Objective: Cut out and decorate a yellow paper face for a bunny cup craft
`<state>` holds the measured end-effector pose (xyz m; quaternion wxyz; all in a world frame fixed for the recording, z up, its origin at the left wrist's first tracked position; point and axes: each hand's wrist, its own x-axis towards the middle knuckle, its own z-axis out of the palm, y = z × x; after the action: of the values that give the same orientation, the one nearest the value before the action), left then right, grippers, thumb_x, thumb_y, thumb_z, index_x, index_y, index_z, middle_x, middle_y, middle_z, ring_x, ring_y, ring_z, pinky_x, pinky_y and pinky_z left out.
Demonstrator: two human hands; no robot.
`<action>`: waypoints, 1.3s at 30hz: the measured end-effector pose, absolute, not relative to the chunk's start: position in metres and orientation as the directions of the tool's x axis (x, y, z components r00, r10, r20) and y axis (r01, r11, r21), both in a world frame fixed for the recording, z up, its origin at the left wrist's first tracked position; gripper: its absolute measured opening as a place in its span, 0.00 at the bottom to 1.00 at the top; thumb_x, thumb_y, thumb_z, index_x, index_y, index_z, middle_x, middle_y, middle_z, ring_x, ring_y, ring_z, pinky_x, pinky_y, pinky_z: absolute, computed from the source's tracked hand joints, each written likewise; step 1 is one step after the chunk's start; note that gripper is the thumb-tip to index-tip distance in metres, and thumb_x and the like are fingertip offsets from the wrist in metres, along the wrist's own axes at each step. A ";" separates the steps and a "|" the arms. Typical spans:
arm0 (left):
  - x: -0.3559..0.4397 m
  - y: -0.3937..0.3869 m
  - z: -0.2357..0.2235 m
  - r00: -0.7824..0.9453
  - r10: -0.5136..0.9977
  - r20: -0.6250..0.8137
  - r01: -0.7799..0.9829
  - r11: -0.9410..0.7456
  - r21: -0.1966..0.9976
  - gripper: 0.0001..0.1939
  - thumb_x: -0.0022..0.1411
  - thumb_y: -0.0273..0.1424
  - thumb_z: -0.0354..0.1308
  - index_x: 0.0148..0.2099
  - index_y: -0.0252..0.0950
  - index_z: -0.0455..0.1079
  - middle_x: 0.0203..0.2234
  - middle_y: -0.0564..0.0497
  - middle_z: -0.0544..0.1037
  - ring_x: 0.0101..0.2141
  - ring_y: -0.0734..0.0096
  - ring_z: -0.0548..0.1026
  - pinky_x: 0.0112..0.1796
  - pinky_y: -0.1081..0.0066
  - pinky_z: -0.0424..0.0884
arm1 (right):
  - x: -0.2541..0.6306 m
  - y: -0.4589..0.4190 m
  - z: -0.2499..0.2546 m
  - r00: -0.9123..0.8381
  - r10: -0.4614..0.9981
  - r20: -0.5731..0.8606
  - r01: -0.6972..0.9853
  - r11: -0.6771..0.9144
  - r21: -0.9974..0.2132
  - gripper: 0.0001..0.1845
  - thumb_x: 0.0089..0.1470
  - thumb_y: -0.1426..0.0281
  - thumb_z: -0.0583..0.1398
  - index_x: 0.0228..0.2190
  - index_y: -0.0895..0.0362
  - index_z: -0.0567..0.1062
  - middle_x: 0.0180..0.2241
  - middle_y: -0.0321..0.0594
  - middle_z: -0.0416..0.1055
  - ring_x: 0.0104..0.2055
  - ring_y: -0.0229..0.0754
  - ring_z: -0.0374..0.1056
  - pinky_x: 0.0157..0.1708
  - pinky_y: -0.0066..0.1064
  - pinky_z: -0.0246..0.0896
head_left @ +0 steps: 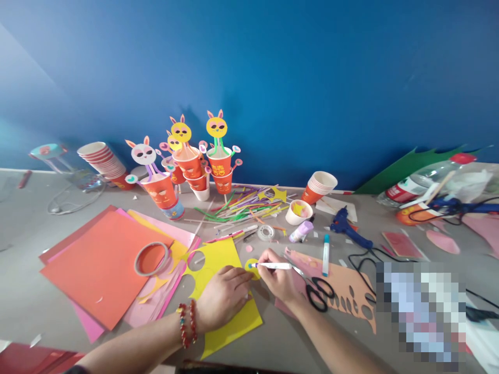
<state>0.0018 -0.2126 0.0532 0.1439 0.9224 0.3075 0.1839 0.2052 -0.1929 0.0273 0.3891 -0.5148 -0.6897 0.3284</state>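
My right hand (278, 278) is closed around a white marker (276, 266), whose tip touches a small yellow paper circle (255, 271). A bluish spot shows on the circle near the tip. My left hand (226, 296), with a red bead bracelet on the wrist, lies flat over a cut yellow sheet (234, 324), fingertips at the circle's left edge. Black-handled scissors (317, 296) rest just right of my right hand, on pink and peach paper (351, 296) with cut-outs. Behind them lies a teal-capped marker (326, 255).
Orange and pink sheets (105, 259) with a tape roll (151, 258) lie left. Behind stand paper cups with rabbit faces (156, 189), coloured strips (249, 205), a scrap cup (299, 213) and stacked cups (319, 187). A blue glue gun (351, 228), its cable and a bottle (429, 179) are right.
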 end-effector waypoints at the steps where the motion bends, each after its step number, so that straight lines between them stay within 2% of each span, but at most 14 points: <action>1: 0.002 -0.213 0.053 0.743 0.621 0.249 0.516 -0.769 0.379 0.10 0.70 0.29 0.48 0.46 0.35 0.70 0.49 0.44 0.79 0.51 0.61 0.74 0.50 0.60 0.71 | 0.205 -0.193 0.027 -0.172 0.965 0.199 0.464 0.258 -0.848 0.08 0.59 0.69 0.55 0.27 0.51 0.63 0.22 0.31 0.64 0.23 0.38 0.62 0.24 0.28 0.55; 10: 0.002 -0.212 0.053 0.748 0.616 0.247 0.512 -0.772 0.376 0.09 0.70 0.28 0.49 0.46 0.35 0.70 0.49 0.45 0.79 0.51 0.61 0.74 0.49 0.59 0.72 | 0.206 -0.193 0.025 -0.191 0.958 0.215 0.478 0.282 -0.832 0.10 0.62 0.68 0.53 0.27 0.52 0.63 0.22 0.31 0.64 0.23 0.38 0.61 0.25 0.27 0.55; 19: 0.002 -0.212 0.055 0.747 0.619 0.241 0.511 -0.767 0.387 0.10 0.69 0.28 0.49 0.48 0.36 0.70 0.50 0.44 0.78 0.51 0.59 0.74 0.49 0.59 0.71 | 0.205 -0.193 0.024 -0.171 0.958 0.231 0.460 0.285 -0.841 0.10 0.60 0.69 0.55 0.26 0.52 0.63 0.21 0.30 0.64 0.22 0.38 0.62 0.24 0.27 0.55; 26: 0.001 -0.213 0.052 0.745 0.620 0.247 0.514 -0.769 0.380 0.10 0.69 0.27 0.49 0.47 0.36 0.70 0.52 0.45 0.78 0.51 0.60 0.74 0.49 0.59 0.71 | 0.208 -0.196 0.031 -0.051 0.961 0.271 0.426 0.266 -0.864 0.11 0.59 0.70 0.54 0.24 0.52 0.63 0.22 0.32 0.65 0.24 0.38 0.62 0.25 0.28 0.55; 33: 0.001 -0.213 0.053 0.751 0.617 0.235 0.508 -0.768 0.390 0.10 0.69 0.27 0.49 0.46 0.35 0.70 0.53 0.46 0.77 0.52 0.59 0.74 0.49 0.58 0.71 | 0.215 -0.192 0.027 -0.031 0.971 0.235 0.424 0.226 -0.877 0.10 0.55 0.73 0.54 0.23 0.52 0.63 0.20 0.30 0.62 0.22 0.37 0.59 0.23 0.28 0.51; 39: 0.002 -0.212 0.052 0.748 0.618 0.241 0.512 -0.769 0.382 0.09 0.69 0.27 0.50 0.46 0.35 0.70 0.53 0.46 0.77 0.52 0.59 0.74 0.49 0.58 0.71 | 0.215 -0.192 0.025 -0.033 0.976 0.213 0.444 0.205 -0.872 0.10 0.55 0.72 0.54 0.23 0.52 0.63 0.20 0.30 0.61 0.22 0.37 0.58 0.23 0.28 0.50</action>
<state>0.0015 -0.2123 0.0521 0.1474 0.9233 0.3059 0.1794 0.2153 -0.1925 0.0249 0.4278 -0.5483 -0.6478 0.3111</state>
